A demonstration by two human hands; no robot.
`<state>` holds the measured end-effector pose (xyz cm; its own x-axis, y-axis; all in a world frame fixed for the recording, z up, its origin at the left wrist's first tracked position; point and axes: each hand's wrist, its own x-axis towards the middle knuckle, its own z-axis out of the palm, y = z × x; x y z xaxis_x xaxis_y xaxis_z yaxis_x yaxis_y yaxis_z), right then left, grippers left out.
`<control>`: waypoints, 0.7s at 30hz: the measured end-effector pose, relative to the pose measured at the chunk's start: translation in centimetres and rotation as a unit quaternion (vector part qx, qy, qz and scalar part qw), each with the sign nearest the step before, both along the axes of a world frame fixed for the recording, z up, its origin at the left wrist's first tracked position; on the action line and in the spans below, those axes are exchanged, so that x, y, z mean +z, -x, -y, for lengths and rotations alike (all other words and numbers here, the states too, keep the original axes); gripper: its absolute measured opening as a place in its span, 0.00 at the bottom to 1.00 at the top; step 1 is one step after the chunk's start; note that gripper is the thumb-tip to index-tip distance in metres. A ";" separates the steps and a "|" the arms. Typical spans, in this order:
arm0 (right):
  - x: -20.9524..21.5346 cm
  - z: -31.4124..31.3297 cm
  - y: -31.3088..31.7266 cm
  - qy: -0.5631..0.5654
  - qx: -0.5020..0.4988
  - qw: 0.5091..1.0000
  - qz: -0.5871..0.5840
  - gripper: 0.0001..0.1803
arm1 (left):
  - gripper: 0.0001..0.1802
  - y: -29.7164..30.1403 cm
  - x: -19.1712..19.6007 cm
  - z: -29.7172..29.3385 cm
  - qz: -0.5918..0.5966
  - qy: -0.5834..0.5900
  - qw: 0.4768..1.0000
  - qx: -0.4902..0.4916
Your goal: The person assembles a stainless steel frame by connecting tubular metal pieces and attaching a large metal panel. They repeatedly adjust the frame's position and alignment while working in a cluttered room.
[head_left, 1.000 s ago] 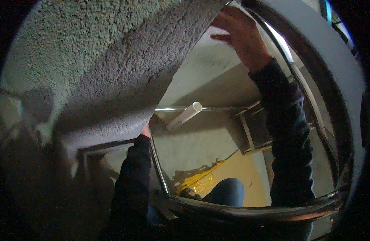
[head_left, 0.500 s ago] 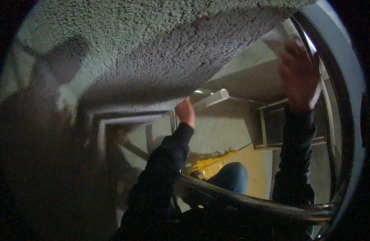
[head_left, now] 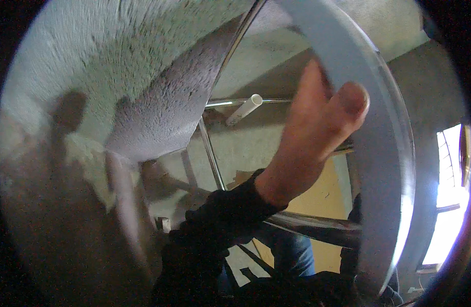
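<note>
Here, open room lies left of the left hand [head_left: 312, 130], which grasps the inner edge of a grey panel [head_left: 383, 169], thumb on its face, fingers partly hidden; the right hand is out of sight, its state untellable; beyond stand a metal rail [head_left: 211, 152], white pipe [head_left: 245, 109], rough plaster wall [head_left: 161, 100]; rightmost, a bright window [head_left: 447, 220].

Gap runs between rough slab [head_left: 166, 107] at left and smooth grey panel [head_left: 381, 174] at right. White pipe [head_left: 244, 110] juts into its far part, by a crosswise metal rod [head_left: 220, 104]; curved bar [head_left: 322, 228] crosses near side. Left hand [head_left: 317, 123] obstructs access along panel's left edge.
</note>
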<state>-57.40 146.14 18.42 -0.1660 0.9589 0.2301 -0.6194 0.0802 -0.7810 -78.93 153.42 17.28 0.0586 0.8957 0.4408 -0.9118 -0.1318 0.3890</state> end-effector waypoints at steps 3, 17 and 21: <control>-1.0 2.6 -2.2 0.104 -0.031 0.994 0.017 0.13 | 0.20 2.0 3.2 2.0 -0.105 0.045 0.994 -0.003; 1.1 28.2 -20.7 0.464 -0.333 0.820 0.022 0.13 | 0.29 1.0 7.4 5.2 -0.110 0.217 0.968 -0.055; 5.7 26.8 -19.5 0.484 -0.440 0.745 0.131 0.10 | 0.31 2.4 8.6 4.7 -0.115 0.230 0.960 -0.112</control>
<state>-37.90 119.38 24.13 0.7078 0.4180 -0.5695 -0.4760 -0.3136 -0.8217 -81.31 148.75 25.92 0.3216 0.9458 -0.0459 -0.7803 0.2922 0.5530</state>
